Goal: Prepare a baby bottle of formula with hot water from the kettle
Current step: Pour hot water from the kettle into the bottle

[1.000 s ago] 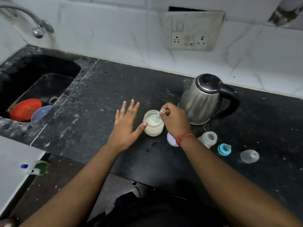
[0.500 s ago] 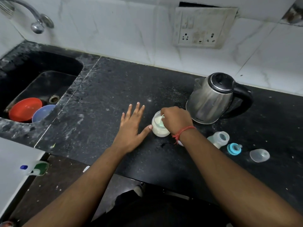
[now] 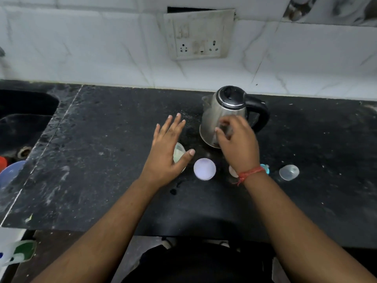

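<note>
The steel kettle with its black lid and handle stands at the back of the black counter. My left hand is spread flat over the formula jar, hiding most of it. My right hand, blurred by motion, hovers in front of the kettle with its fingers pinched on a hazy translucent scoop. The jar's round white lid lies between my hands. Only a sliver of the baby bottle shows under my right wrist. The teal ring and clear cap lie to the right.
A dark sink is at the left, with a blue bowl and a red one in it. A wall socket hangs above the kettle. The counter's front edge runs just below my forearms.
My right hand has lifted out of the jar and swung right, in front of the kettle. My left hand now covers the jar. The view has shifted right.
</note>
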Available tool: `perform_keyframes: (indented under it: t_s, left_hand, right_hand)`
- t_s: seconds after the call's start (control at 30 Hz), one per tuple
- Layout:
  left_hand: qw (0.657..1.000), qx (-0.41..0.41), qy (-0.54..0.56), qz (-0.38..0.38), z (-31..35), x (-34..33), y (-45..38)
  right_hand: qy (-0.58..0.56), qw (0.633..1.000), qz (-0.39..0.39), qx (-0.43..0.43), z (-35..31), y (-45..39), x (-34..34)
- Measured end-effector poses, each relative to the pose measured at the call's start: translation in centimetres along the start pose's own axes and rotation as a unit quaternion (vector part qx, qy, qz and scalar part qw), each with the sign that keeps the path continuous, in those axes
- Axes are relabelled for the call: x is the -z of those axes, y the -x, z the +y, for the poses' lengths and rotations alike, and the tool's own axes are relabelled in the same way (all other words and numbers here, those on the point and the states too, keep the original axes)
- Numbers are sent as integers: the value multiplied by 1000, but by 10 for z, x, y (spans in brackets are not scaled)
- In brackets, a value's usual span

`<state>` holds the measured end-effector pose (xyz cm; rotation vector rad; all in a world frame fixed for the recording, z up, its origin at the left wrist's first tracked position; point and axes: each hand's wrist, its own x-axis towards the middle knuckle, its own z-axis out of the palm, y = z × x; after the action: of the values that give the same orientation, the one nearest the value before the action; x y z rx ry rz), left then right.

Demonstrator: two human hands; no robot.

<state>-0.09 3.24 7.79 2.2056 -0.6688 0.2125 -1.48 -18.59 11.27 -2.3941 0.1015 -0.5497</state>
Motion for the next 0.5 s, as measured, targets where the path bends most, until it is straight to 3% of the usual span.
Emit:
perform_keyframes:
  t_s: [0.13,0.3,0.4,0.5]
  left_hand:
    - [999,-46,24,-6,22,-27,-16]
    - [997,-54,41,-38,41,-57,-26]
    - [995,-27,65,-76,53,-72,-28]
    - [988,17,100,-116,56,-94,-28]
  right_hand:
    - [-32,995,85,-50,29,-9,39]
    - [-49,984,136,-100,73,-26,69]
    - [-63,981,134,-128,96,-38,78]
    - [-75,982,69,-161,114,-50,80]
